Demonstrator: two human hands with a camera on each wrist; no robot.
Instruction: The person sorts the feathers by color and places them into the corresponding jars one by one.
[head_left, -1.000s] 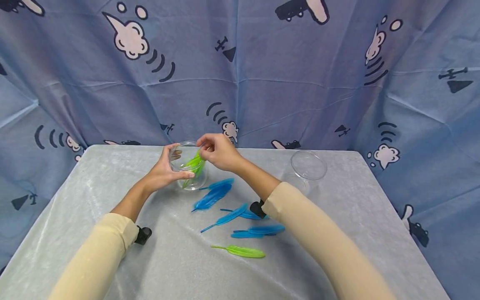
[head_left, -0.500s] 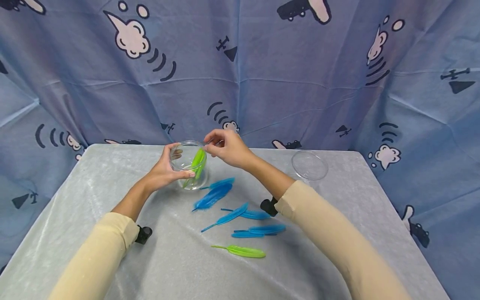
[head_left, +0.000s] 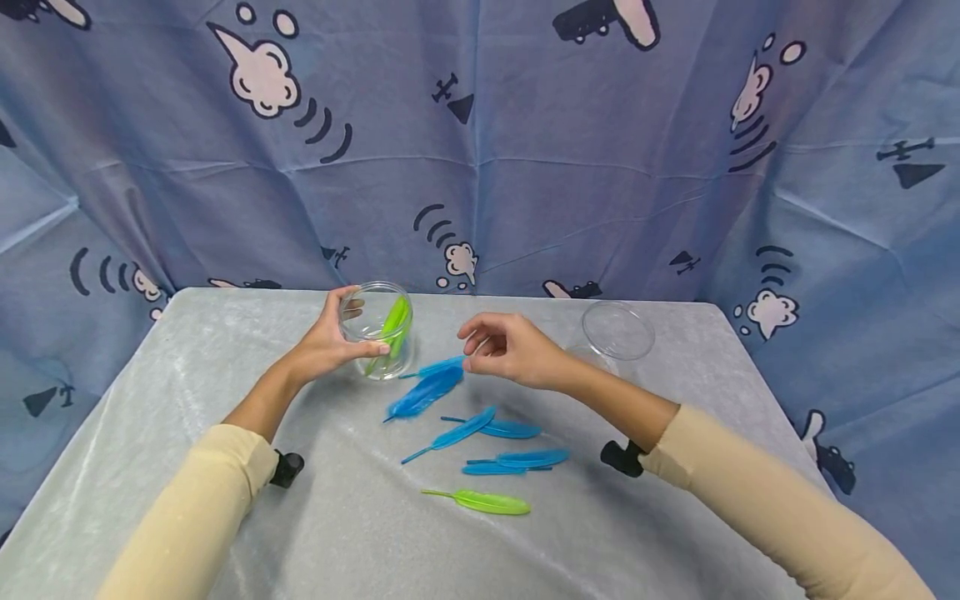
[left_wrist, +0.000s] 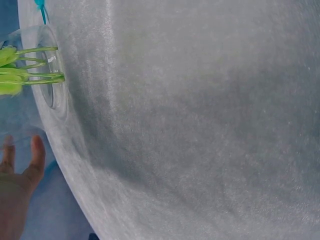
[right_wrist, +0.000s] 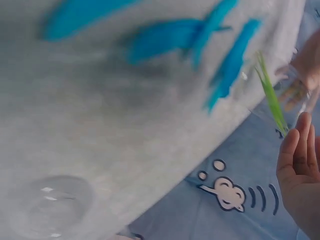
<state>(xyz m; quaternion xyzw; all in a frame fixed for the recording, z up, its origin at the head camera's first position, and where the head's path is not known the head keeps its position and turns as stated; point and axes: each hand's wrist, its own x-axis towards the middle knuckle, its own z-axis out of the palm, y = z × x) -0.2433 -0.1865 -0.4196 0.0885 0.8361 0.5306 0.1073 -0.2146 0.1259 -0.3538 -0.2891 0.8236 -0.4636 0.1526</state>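
Note:
My left hand (head_left: pixel 326 337) grips a clear jar (head_left: pixel 375 287) at the back left of the table, thumb on its near side and fingers round the far side. Inside the jar stand several green feathers (head_left: pixel 396 321), leaning; their stems reach the bottom in the left wrist view (left_wrist: pixel 45 77). My right hand (head_left: pixel 517 350) hovers right of the jar with fingers loosely bent and nothing between them. Its fingertips overlap the tip of a blue feather (head_left: pixel 427 392) in the head view. Nearer me lie more blue feathers (head_left: pixel 453 435) and one green feather (head_left: pixel 491 502).
A second clear jar (head_left: pixel 618 331) stands at the back right, partly behind my right forearm; the right wrist view also shows this jar (right_wrist: pixel 55 205). Grey cloth covers the table (head_left: pixel 337 517). A blue printed curtain (head_left: pixel 525 208) hangs behind it.
My right hand has let go of the green feathers at the jar's mouth and moved right and toward me. My left hand and the jar have stayed in place.

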